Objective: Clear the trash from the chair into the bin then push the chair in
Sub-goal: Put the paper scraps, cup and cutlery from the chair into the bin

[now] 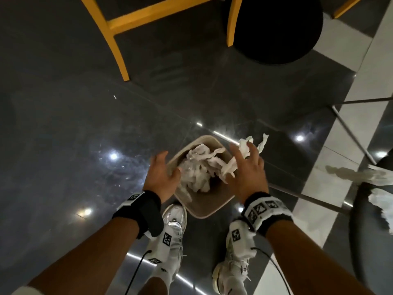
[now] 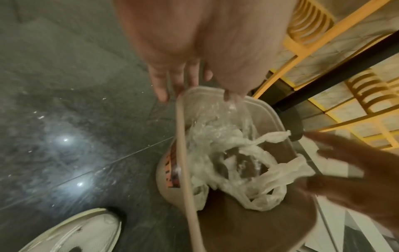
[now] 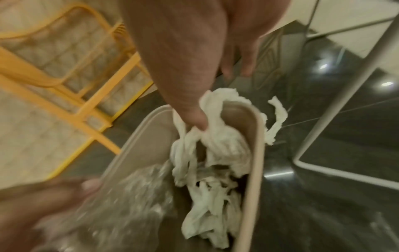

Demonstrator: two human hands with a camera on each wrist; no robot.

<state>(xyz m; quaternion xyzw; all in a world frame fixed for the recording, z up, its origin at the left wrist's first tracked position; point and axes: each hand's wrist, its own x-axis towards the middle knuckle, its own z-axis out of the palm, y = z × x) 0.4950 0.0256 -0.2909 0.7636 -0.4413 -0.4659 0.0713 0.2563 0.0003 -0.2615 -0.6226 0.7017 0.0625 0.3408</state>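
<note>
Hands first: we see two, both held over one beige bin (image 1: 209,207) that stands on the dark glossy floor (image 1: 63,135) just ahead of two white sneakers (image 1: 173,220). Our left hand (image 1: 162,175) hangs at the bin's left rim with fingers spread and loose, holding nothing; a clear crinkled plastic wrapper (image 2: 215,129) lies just under its fingertips, and we cannot tell whether they touch it. Our right hand (image 1: 246,173) is above the right rim, fingers splayed, with a white tissue (image 1: 244,145) draped against the fingers; the right wrist view shows the thumb pressing into the paper, so a light hold seems likely, though blur keeps us from being sure. Inside the bin sits one heap of crumpled white tissues (image 1: 202,169); single pieces cannot be counted. At the right edge, a dark chair seat (image 1: 370,231) carries at least two more tissue clumps (image 1: 350,174). Beyond stand yellow chair legs (image 1: 119,50) and one black round base (image 1: 276,28).
</note>
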